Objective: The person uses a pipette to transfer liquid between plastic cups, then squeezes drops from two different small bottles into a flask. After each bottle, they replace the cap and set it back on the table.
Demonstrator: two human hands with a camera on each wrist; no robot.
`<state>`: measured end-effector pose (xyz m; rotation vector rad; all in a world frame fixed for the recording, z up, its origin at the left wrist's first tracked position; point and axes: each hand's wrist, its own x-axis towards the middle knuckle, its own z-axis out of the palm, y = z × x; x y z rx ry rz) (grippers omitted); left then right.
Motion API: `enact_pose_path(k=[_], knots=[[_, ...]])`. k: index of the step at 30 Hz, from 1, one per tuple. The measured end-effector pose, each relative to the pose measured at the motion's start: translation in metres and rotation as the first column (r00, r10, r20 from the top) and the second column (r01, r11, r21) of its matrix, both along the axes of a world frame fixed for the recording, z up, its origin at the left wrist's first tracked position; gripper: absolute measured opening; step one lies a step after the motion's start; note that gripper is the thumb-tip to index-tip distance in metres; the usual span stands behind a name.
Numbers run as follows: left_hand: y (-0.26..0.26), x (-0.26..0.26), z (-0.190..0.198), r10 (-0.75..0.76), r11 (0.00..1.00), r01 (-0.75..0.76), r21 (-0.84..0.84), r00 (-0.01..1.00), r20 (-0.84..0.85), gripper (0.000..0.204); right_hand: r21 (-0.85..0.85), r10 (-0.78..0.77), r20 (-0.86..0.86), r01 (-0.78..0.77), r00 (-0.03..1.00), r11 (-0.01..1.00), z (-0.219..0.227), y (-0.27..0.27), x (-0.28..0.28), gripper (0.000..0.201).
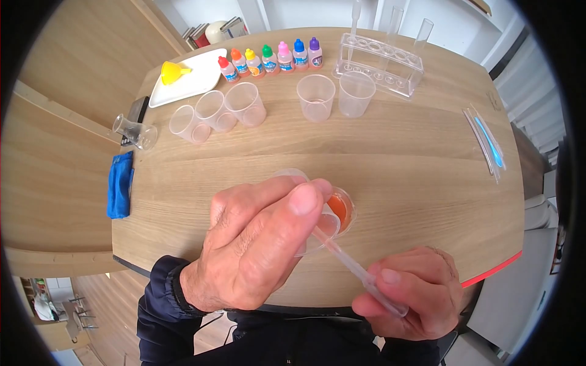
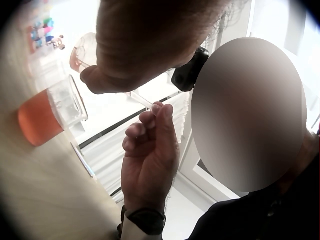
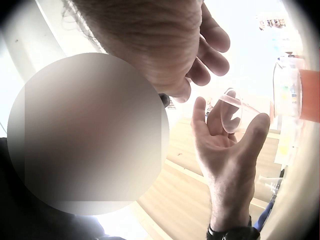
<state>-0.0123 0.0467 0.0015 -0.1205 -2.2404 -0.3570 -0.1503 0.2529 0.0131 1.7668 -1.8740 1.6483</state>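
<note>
The wooden worktop (image 1: 421, 177) spreads before the person and carries everything. At its far right is the clear test tube rack (image 1: 397, 84); at its far left, the white tray (image 1: 210, 68).

Next in size come the two hands, both near the front edge. The left hand (image 1: 253, 247) has its thumb and fingers bent around a clear cup (image 3: 246, 111), tilted and raised near the middle. The right hand (image 1: 421, 293) pinches the dropper, thumb against curled fingers.

The orange-filled cup (image 1: 342, 209) stands upright on the worktop just beyond the left hand. Farther back are five spare cups (image 1: 316, 100), three to the left and two to the right, and behind them a row of small bottles (image 1: 268, 64) with coloured caps. The yellow funnel (image 1: 173, 72) rests on the tray.

Slimmest is the dropper (image 1: 351, 263), slanting from the right hand towards the held cup; whether its tip is inside is hard to tell.

To work cleanly, I would steady the held cup with a light grip, since thin plastic probably flexes, point the tip well inside the rim, and squeeze slowly. The left wrist should clear the orange-filled cup, which a knock could spill.
</note>
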Motion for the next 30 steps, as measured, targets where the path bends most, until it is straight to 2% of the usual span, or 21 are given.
enact_pose_path(k=[17, 20, 23, 26, 27, 30], knots=[[-0.001, 0.0, 0.002, -0.01, 1.0, 0.01, 0.01, 1.0, 0.006, 0.088, 0.012, 0.052, -0.037, -0.052, 0.998, 0.999, -0.004, 0.006, -0.007, 0.053], [-0.002, 0.003, 0.005, 0.029, 0.998, -0.032, 0.045, 0.998, 0.051, 0.091, -0.121, 0.062, 0.012, -0.06, 0.998, 0.991, -0.011, 0.004, -0.006, 0.046], [-0.011, 0.008, 0.007, 0.125, 0.988, -0.133, 0.077, 0.986, 0.107, 0.097, -0.267, 0.005, 0.133, 0.031, 0.991, 0.963, -0.019, 0.012, -0.004, 0.043], [-0.025, 0.008, 0.003, 0.207, 0.966, -0.226, 0.129, 0.968, 0.145, 0.103, -0.312, -0.163, 0.179, 0.213, 0.97, 0.926, -0.017, 0.015, 0.001, 0.045], [-0.03, 0.008, 0.001, 0.223, 0.958, -0.246, 0.145, 0.962, 0.158, 0.104, -0.302, -0.183, 0.21, 0.242, 0.96, 0.922, -0.016, 0.015, 0.002, 0.046], [-0.042, 0.006, -0.004, 0.251, 0.943, -0.286, 0.172, 0.947, 0.202, 0.106, -0.154, -0.168, 0.198, 0.199, 0.966, 0.968, -0.011, 0.021, -0.003, 0.037]])
